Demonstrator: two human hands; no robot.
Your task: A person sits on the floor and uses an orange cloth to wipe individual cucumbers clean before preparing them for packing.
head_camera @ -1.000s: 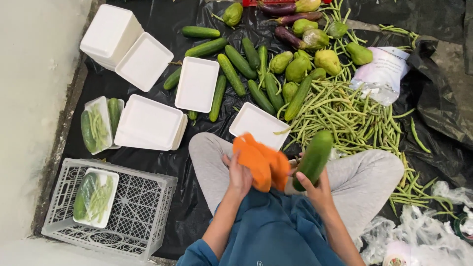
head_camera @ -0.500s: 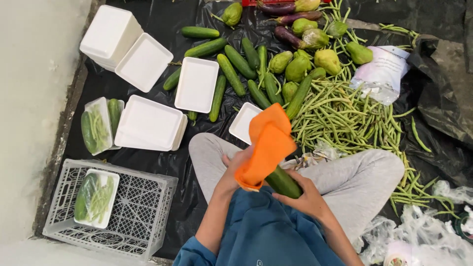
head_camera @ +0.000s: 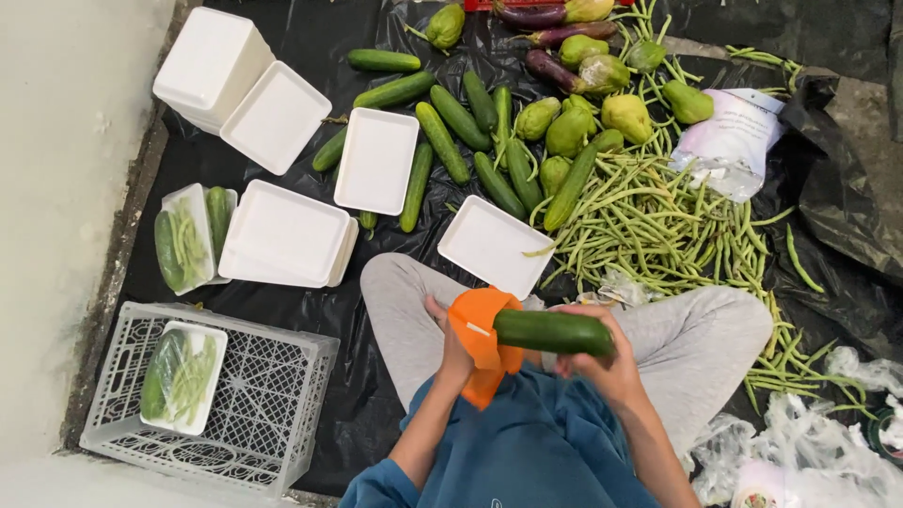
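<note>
Over the lap of a person seated cross-legged on a black plastic sheet (head_camera: 310, 38), the right hand (head_camera: 602, 362) closes around the right end of a dark green cucumber (head_camera: 553, 331), which lies level, pointing left and right. The left hand (head_camera: 450, 343) grips an orange cloth (head_camera: 482, 339) that is pressed against the cucumber's left end; the fingers are wrapped into the cloth, and part of it hangs down toward the blue shirt. Just beyond the knees sits an empty white foam tray (head_camera: 494, 245), tilted on the sheet, with the edge of a large heap of green beans (head_camera: 658, 221) touching its right side. Farther out lie loose cucumbers (head_camera: 451, 118) in a rough row, another single foam tray (head_camera: 376, 160) among them, and a cluster of pale green chayotes (head_camera: 583, 118) with purple eggplants (head_camera: 550, 66) near the top edge. To the left stand stacks of foam trays (head_camera: 282, 235), and beside them a wrapped tray of vegetables (head_camera: 188, 240). A white plastic crate (head_camera: 282, 404) at the lower left holds one more wrapped tray (head_camera: 179, 376). A crumpled white bag (head_camera: 729, 141) rests past the beans at the upper right.
</note>
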